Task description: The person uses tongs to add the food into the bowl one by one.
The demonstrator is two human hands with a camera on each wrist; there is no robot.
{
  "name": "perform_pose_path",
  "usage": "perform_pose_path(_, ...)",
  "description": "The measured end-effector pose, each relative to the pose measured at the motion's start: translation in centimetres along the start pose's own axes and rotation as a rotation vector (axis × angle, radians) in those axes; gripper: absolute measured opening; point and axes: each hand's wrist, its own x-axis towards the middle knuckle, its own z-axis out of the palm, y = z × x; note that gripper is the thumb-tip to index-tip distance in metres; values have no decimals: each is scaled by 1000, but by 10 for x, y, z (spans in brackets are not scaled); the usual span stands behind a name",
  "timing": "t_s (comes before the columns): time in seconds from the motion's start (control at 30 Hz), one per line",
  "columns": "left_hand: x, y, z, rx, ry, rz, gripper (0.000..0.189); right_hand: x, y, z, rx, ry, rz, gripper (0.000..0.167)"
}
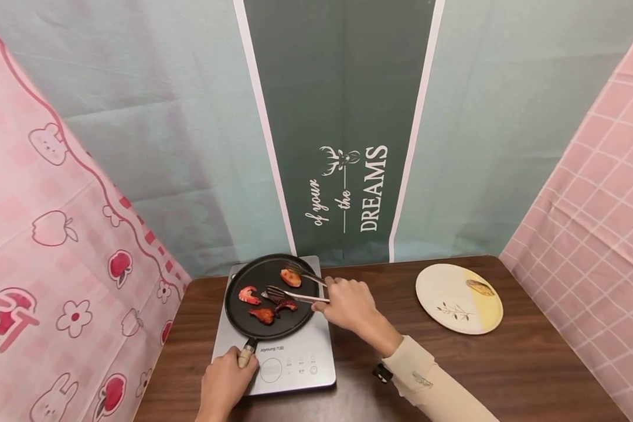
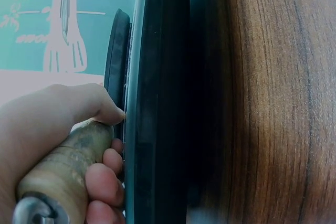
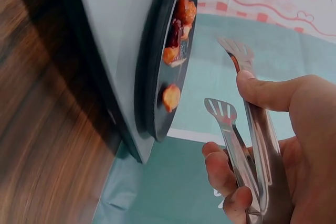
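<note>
My left hand [image 1: 227,378] grips the wooden handle [image 2: 68,166] of a round black frying pan [image 1: 237,328]. My right hand [image 1: 350,302] holds metal tongs [image 3: 257,140] between thumb and fingers, their slotted ends spread apart above the pan. In the right wrist view the tongs stand clear of the food. On the pan lie a red-and-white shrimp [image 1: 249,295], a reddish-brown piece like a chicken wing [image 1: 262,316], a dark red curled piece [image 1: 286,306] and an oval orange piece [image 1: 291,278]. The tongs partly hide the food near the middle in the head view.
Under the pan sits a silver induction cooker [image 1: 295,381] on a dark wood table [image 1: 453,369]. A white-and-yellow plate [image 1: 438,293] at the right bears a brownish-yellow oval piece [image 1: 480,287]. Patterned cloths hang behind and at both sides.
</note>
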Motion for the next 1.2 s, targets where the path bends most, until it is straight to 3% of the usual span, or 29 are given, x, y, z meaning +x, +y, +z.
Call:
perform_pose_path(0.2,0,0,0,-4,11,9,31,-8,14,-5,-17,34,12,65)
perform_pose_path(0.6,-1,-1,-1,-2,8,-7,32,-19,40,-16,-9,5,70,69)
perform_pose_path(1.2,0,-1,0,-5,14,2,30,-40,86,-27,-29,30,131,67)
